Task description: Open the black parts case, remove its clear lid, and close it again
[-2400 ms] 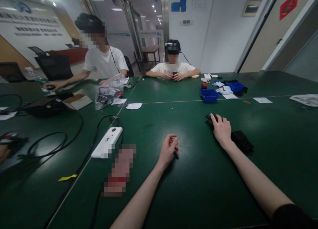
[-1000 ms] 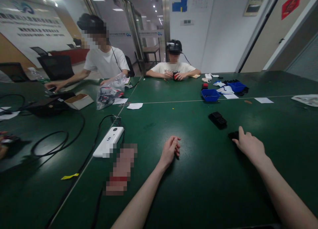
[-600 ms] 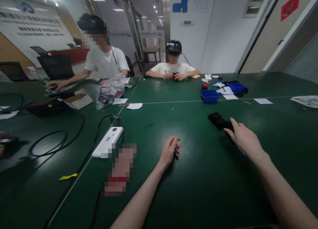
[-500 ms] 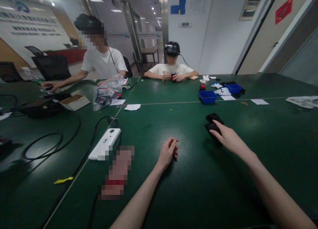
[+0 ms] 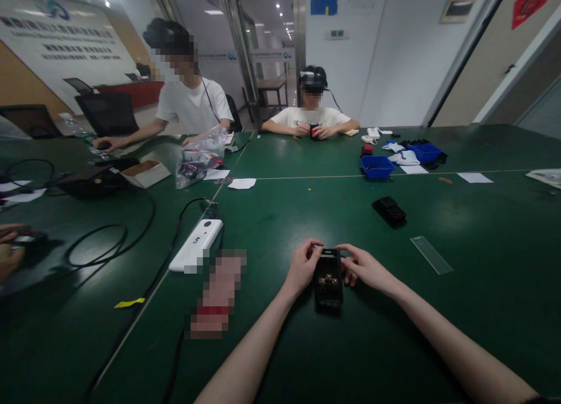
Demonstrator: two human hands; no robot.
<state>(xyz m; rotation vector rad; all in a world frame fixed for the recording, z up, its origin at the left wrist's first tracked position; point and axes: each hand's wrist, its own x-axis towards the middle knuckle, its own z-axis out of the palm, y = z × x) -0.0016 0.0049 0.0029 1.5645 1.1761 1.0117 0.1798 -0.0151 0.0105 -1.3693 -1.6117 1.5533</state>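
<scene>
We look across a dark green matte table (image 5: 307, 211) joined from several tops. Nearest us lies a small black plastic case (image 5: 328, 281) (small brassy pieces sit in it). Beyond it to the right rest a black rectangular block (image 5: 389, 210) and, well apart, a clear flat plastic strip (image 5: 432, 255). Farther back stands a blue plastic tray (image 5: 377, 166). On the left lie a white oblong power strip (image 5: 196, 245), looping black cables (image 5: 109, 240), a yellow tape scrap (image 5: 130, 303), an open brown cardboard box (image 5: 146, 173) and a crumpled clear plastic bag (image 5: 199, 157).
</scene>
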